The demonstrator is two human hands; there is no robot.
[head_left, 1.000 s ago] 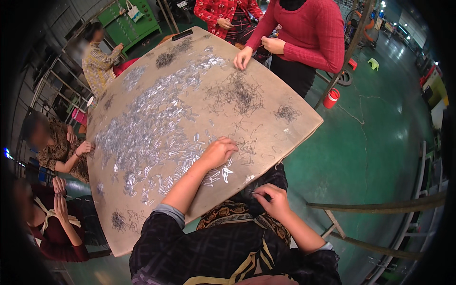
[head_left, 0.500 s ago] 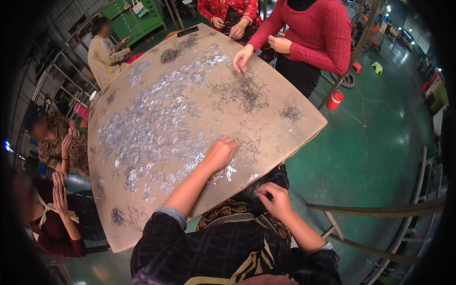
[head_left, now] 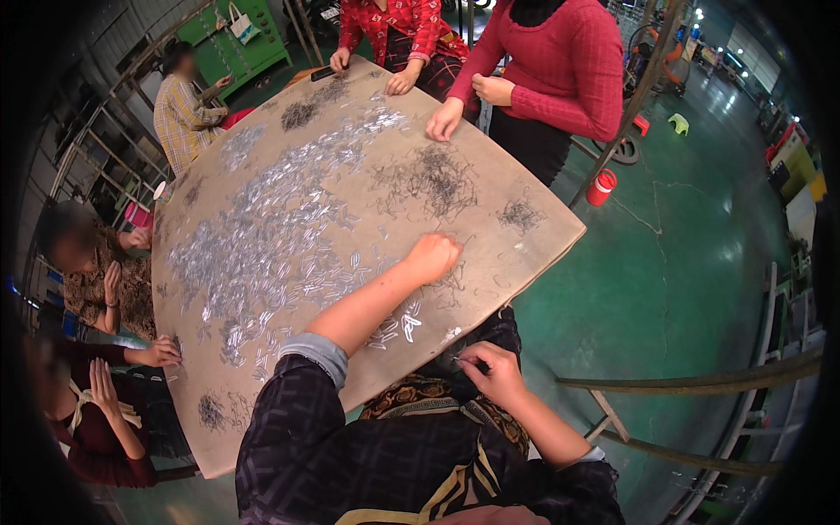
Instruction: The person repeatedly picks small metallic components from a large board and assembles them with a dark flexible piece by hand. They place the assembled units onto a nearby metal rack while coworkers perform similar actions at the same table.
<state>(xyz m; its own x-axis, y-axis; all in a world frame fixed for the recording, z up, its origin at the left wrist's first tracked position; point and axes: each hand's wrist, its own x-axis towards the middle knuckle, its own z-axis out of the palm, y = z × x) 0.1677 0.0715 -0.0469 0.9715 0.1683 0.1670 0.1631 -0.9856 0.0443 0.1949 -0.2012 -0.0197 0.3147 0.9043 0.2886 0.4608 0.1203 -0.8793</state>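
My left hand (head_left: pixel 435 258) is over the table, its fingers bent together at the edge of a loose scatter of thin dark wire hooks (head_left: pixel 452 282). Its fingertips are turned away, so what they pinch is hidden. In front of my lap, just off the near table edge, my right hand (head_left: pixel 492 371) is closed in a pinch. A tiny thin piece shows at its fingertips, too small to name. Many small shiny silver strips (head_left: pixel 280 227) cover the middle of the table (head_left: pixel 350 398). A few brighter white-looking strips (head_left: pixel 409 325) lie beside my left forearm.
Larger tangles of dark wire hooks (head_left: pixel 430 179) lie farther off. Several co-workers stand or sit round the table, one in a red sweater (head_left: pixel 564 70) with a hand on it. A red container (head_left: pixel 601 187) stands on the green floor; a rail (head_left: pixel 682 385) runs at my right.
My left hand has shifted slightly right over the dark hooks. My right hand keeps its pinch. A co-worker's hand at the left now touches the table edge; the red-patterned sleeves' hands have spread apart.
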